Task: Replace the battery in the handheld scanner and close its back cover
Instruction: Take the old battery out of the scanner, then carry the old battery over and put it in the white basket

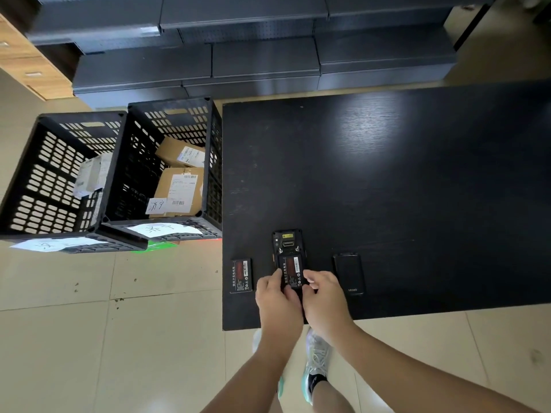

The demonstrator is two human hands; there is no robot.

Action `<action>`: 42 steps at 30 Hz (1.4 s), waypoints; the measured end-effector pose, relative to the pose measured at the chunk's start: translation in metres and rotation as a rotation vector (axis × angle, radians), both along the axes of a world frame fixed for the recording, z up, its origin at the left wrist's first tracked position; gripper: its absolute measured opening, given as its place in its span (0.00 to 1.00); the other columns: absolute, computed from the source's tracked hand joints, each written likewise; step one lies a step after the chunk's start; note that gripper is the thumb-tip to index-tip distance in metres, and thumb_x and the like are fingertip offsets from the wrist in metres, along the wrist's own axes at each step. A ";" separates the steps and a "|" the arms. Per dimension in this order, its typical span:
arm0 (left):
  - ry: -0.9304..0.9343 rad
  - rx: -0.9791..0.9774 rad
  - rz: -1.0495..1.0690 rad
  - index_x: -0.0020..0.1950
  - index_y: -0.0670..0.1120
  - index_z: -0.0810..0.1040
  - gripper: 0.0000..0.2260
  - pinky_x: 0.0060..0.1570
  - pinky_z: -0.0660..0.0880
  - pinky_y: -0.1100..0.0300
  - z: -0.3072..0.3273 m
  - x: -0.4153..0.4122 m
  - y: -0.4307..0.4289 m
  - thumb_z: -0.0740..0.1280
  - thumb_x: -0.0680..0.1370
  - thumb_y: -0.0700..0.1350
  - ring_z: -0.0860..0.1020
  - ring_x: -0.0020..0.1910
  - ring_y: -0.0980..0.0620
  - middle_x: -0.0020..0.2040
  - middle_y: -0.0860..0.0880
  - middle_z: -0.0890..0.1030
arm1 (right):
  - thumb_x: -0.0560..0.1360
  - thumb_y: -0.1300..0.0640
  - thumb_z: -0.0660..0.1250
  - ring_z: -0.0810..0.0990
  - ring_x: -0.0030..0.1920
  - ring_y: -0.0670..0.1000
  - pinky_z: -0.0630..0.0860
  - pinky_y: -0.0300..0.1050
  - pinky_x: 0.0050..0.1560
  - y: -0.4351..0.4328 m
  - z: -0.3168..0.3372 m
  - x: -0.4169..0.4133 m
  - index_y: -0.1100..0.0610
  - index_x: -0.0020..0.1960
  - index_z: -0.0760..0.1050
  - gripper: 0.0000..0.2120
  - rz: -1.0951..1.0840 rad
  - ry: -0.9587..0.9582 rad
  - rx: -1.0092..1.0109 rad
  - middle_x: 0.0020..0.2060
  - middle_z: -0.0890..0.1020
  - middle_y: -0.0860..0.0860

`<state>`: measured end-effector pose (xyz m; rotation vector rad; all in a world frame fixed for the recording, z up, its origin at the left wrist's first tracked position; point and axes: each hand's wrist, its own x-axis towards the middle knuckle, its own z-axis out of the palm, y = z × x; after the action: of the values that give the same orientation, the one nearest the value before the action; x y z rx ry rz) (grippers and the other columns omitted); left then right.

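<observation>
Dark and wood-grained, the bench (387, 174) sits on a tiled floor, with two black crates (119, 174) of parcels to its left and grey boxes stacked beyond. Near the bench's near edge lies the scanner (287, 242), back up and cover off, its long axis running near to far, scan head at the far end.

A battery (292, 271) sits in or over the scanner's open bay, label up, aligned with the body. Both hands are on it: the left hand (275, 299) pinches the left side with its thumb along the battery's edge, and the right hand (323, 296) curls around the near right corner. Whether the battery is fully seated I cannot tell; the near end is hidden under the fingers.

A second battery (241, 275) lies loose just left of the scanner, and the back cover (349, 272) lies just right, both parallel to it.

The cover is nearer the right hand, so that hand would likely fetch it once the battery is pressed home, while the left steadies the scanner.
</observation>
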<state>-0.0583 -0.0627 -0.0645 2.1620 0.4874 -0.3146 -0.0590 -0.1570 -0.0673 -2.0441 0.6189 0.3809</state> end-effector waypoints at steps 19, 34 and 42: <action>0.212 -0.312 0.389 0.51 0.51 0.83 0.08 0.40 0.78 0.65 -0.002 0.015 0.012 0.71 0.74 0.40 0.83 0.39 0.59 0.41 0.54 0.85 | 0.72 0.58 0.73 0.81 0.43 0.41 0.73 0.34 0.41 -0.003 -0.009 0.012 0.54 0.51 0.81 0.08 -0.196 0.084 0.138 0.41 0.83 0.44; 0.147 -0.405 0.297 0.51 0.52 0.83 0.09 0.39 0.76 0.68 0.043 0.011 0.023 0.71 0.74 0.40 0.83 0.40 0.61 0.43 0.54 0.86 | 0.72 0.60 0.73 0.81 0.43 0.41 0.72 0.31 0.38 0.002 0.033 0.004 0.51 0.50 0.79 0.08 -0.281 0.016 0.255 0.43 0.83 0.46; 0.051 -0.458 0.211 0.50 0.52 0.83 0.09 0.43 0.78 0.63 0.098 0.014 0.018 0.71 0.74 0.40 0.83 0.41 0.62 0.43 0.56 0.87 | 0.71 0.63 0.74 0.86 0.41 0.49 0.83 0.45 0.44 -0.001 0.084 -0.004 0.52 0.46 0.81 0.08 -0.456 -0.140 0.388 0.41 0.86 0.51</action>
<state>-0.0447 -0.0447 0.0330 1.6475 0.6018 -0.3285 -0.0627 -0.1583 0.0167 -1.4931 0.8285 0.0771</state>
